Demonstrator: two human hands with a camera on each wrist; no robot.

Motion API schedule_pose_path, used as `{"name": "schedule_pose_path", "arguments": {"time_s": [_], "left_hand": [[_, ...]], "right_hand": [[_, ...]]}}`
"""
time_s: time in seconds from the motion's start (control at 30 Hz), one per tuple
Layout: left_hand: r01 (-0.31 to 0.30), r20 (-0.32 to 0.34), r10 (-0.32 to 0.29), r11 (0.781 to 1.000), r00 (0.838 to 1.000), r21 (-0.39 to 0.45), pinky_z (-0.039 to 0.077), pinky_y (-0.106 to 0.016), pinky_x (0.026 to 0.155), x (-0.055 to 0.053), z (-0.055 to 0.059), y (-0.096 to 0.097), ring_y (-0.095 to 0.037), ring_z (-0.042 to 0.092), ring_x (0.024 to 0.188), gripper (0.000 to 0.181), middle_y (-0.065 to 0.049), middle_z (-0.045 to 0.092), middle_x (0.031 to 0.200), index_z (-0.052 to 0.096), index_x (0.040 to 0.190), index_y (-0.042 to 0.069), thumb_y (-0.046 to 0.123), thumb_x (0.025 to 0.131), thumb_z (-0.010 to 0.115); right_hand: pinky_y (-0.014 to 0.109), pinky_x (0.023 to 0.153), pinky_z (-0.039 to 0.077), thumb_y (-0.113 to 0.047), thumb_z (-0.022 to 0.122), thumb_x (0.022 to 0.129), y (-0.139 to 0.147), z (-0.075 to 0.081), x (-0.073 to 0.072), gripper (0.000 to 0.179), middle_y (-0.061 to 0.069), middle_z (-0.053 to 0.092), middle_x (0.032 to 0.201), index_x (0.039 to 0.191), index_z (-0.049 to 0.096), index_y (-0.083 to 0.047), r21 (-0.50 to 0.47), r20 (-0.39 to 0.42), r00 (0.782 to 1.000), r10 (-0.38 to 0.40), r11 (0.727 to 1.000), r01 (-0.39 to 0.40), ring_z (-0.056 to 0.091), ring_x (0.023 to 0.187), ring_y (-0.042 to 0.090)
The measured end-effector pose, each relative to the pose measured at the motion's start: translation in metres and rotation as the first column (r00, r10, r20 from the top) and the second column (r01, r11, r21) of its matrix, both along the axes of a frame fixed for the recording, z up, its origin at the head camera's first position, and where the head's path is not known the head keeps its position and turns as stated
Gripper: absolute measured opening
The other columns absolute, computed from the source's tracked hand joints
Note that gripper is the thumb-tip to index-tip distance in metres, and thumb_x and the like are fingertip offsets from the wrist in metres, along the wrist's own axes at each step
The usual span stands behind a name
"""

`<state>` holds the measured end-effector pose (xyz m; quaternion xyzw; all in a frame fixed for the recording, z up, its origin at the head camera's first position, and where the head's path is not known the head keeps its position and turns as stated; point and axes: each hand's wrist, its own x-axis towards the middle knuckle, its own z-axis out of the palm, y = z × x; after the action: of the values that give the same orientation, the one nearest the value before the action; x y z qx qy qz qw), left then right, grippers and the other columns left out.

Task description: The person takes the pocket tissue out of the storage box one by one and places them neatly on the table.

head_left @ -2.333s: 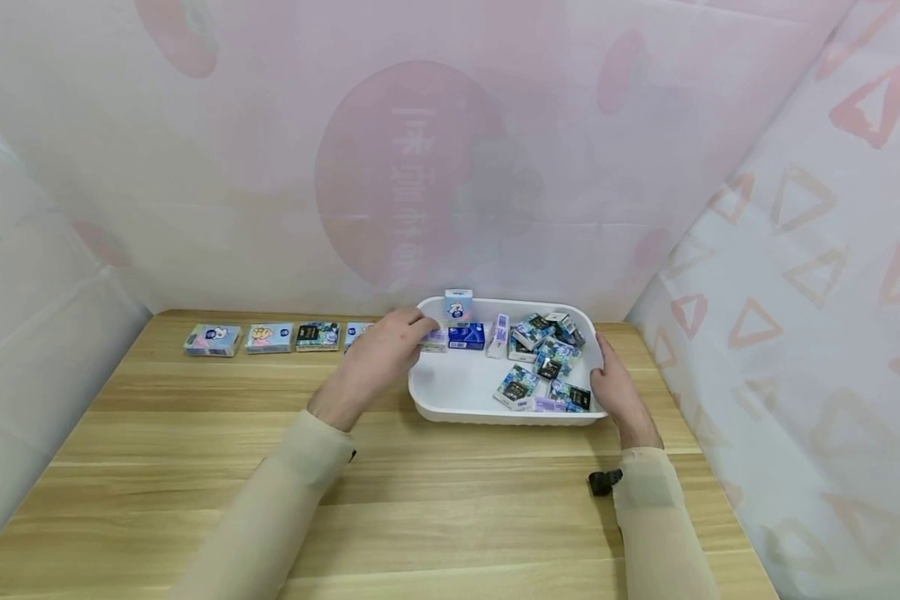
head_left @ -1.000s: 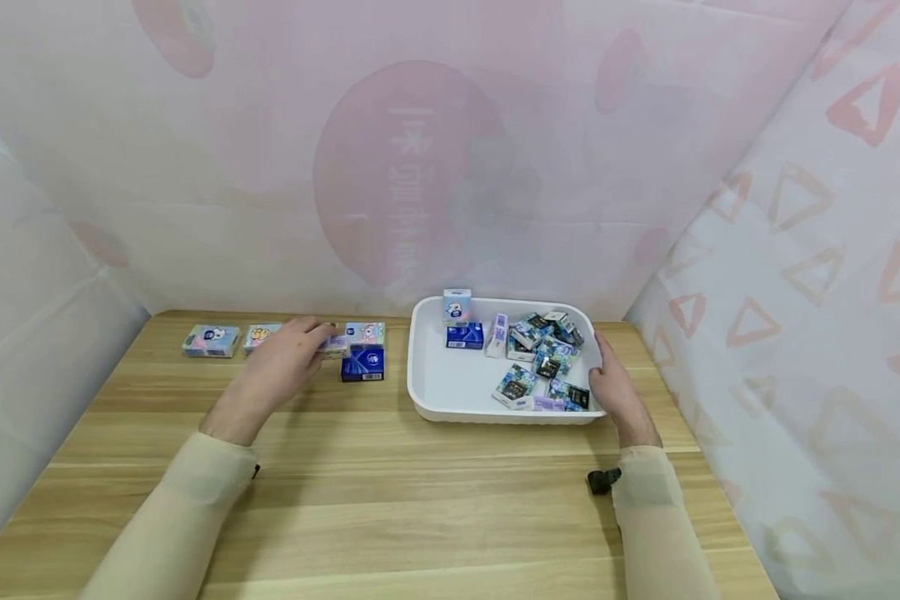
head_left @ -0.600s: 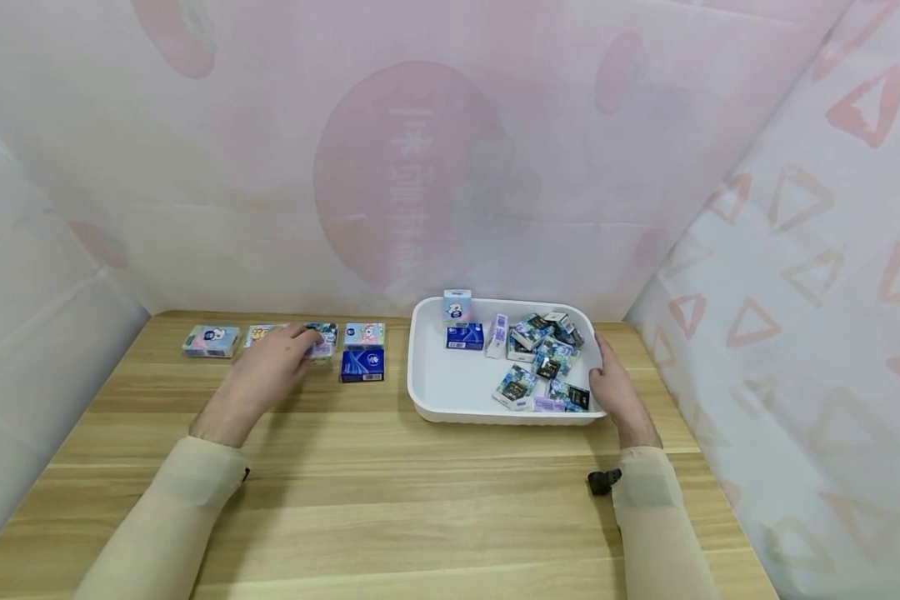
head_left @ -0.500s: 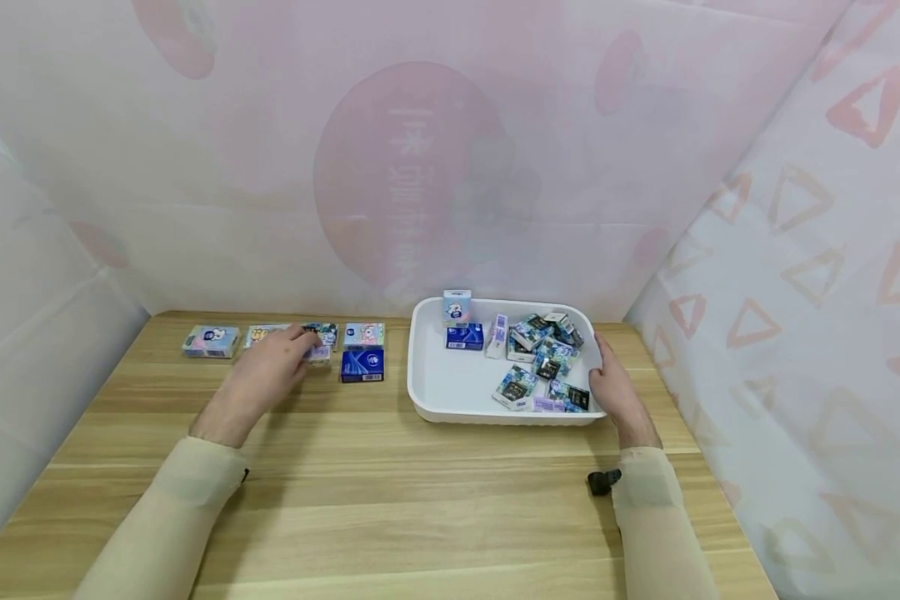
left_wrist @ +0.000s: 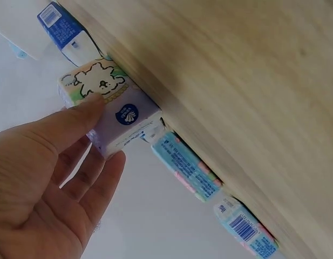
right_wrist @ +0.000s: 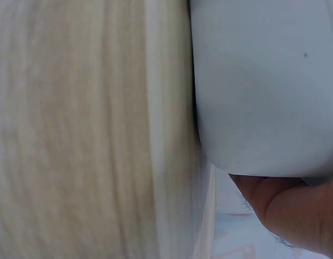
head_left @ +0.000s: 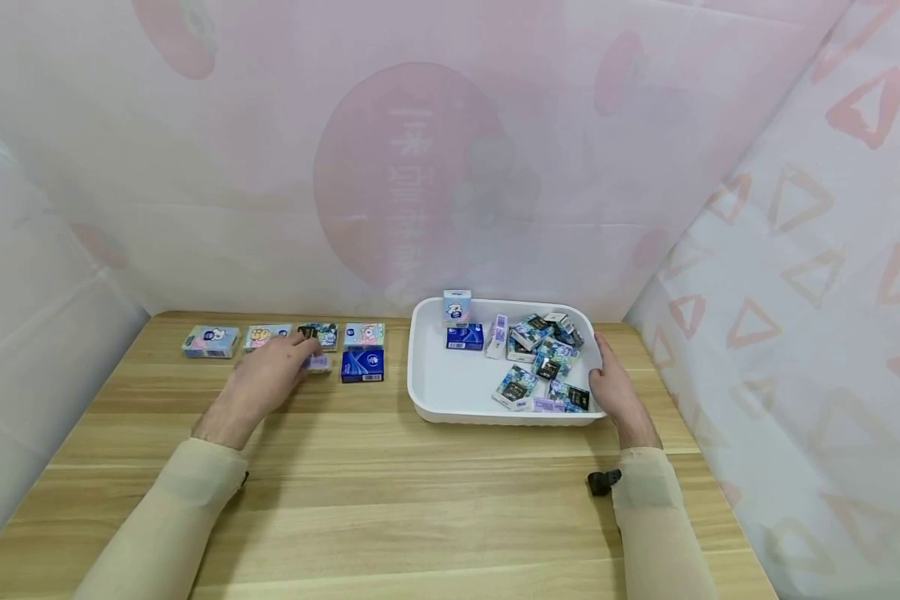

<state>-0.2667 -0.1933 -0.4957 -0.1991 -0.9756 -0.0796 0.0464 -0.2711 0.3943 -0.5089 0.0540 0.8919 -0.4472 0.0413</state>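
My left hand (head_left: 270,371) pinches a lilac tissue pack (left_wrist: 120,116), thumb on its printed top face and fingers along its side. In the head view this pack sits low over the table, just in front of a dark floral tissue pack (head_left: 322,336) and left of a blue tissue pack (head_left: 362,365). My right hand (head_left: 617,385) holds the right end of a white tray (head_left: 457,392), thumb at the rim. Several dark floral packs (head_left: 557,357), a blue pack (head_left: 465,336), lilac packs (head_left: 498,335) and an upright light-blue pack (head_left: 457,307) are in the tray.
Along the wooden table's (head_left: 390,500) back edge, a row holds a light-blue pack (head_left: 211,342), a yellow-printed pack (head_left: 266,335) and a pink-printed pack (head_left: 365,335). A printed backdrop (head_left: 270,208) rises behind. A small black device (head_left: 603,482) sits by the right cuff.
My left hand has carried the lilac pack leftward from the tray to the row on the table, then slightly toward the front edge. My right hand and the tray stay put.
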Motion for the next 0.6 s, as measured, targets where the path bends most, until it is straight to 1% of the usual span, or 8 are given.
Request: {"name": "schedule_pose_path", "arguments": {"time_s": [0.1, 0.2, 0.43, 0.6], "left_hand": [[0.006, 0.012, -0.005, 1.000, 1.000, -0.016, 0.069, -0.069, 0.105, -0.0001, -0.0002, 0.0007, -0.050, 0.080, 0.121, 0.032, -0.023, 0.082, 0.133, 0.078, 0.135, 0.005, 0.000, 0.104, 0.085], [0.007, 0.021, -0.007, 1.000, 1.000, -0.028, 0.069, -0.069, 0.105, -0.0003, -0.0011, 0.0019, -0.049, 0.080, 0.120, 0.030, -0.022, 0.083, 0.131, 0.079, 0.131, 0.007, 0.000, 0.103, 0.086], [0.003, 0.021, -0.002, 0.999, 1.000, -0.042, 0.069, -0.067, 0.105, 0.0002, -0.0034, 0.0040, -0.047, 0.080, 0.121, 0.034, -0.021, 0.083, 0.131, 0.080, 0.131, 0.006, -0.002, 0.100, 0.090], [0.001, 0.030, 0.000, 1.000, 1.000, -0.025, 0.070, -0.066, 0.105, 0.0003, -0.0025, 0.0064, -0.046, 0.081, 0.120, 0.029, -0.020, 0.083, 0.129, 0.082, 0.128, 0.005, -0.003, 0.101, 0.087]], "right_hand": [[0.069, 0.150, 0.022, 0.005, 0.034, 0.115, 0.0002, -0.0002, -0.0006, 0.082, 0.032, 0.014, 0.194, 0.189, 0.001, -0.007, -0.002, -0.002, 1.000, 0.001, 1.000, -0.001, 0.025, 0.179, 0.058], [0.068, 0.150, 0.022, 0.005, 0.034, 0.115, 0.0004, -0.0002, -0.0009, 0.081, 0.032, 0.014, 0.194, 0.189, 0.001, -0.007, -0.002, -0.005, 1.000, 0.003, 1.000, -0.003, 0.025, 0.179, 0.058], [0.070, 0.148, 0.025, 0.005, 0.035, 0.114, 0.0000, 0.0013, -0.0004, 0.083, 0.033, 0.016, 0.193, 0.189, 0.001, -0.007, 0.016, 0.001, 1.000, 0.002, 1.000, -0.002, 0.028, 0.177, 0.059], [0.071, 0.148, 0.026, 0.005, 0.035, 0.114, 0.0000, 0.0022, -0.0003, 0.083, 0.033, 0.016, 0.193, 0.189, 0.001, -0.007, 0.022, -0.002, 1.000, 0.002, 1.000, -0.001, 0.028, 0.177, 0.060]]}}
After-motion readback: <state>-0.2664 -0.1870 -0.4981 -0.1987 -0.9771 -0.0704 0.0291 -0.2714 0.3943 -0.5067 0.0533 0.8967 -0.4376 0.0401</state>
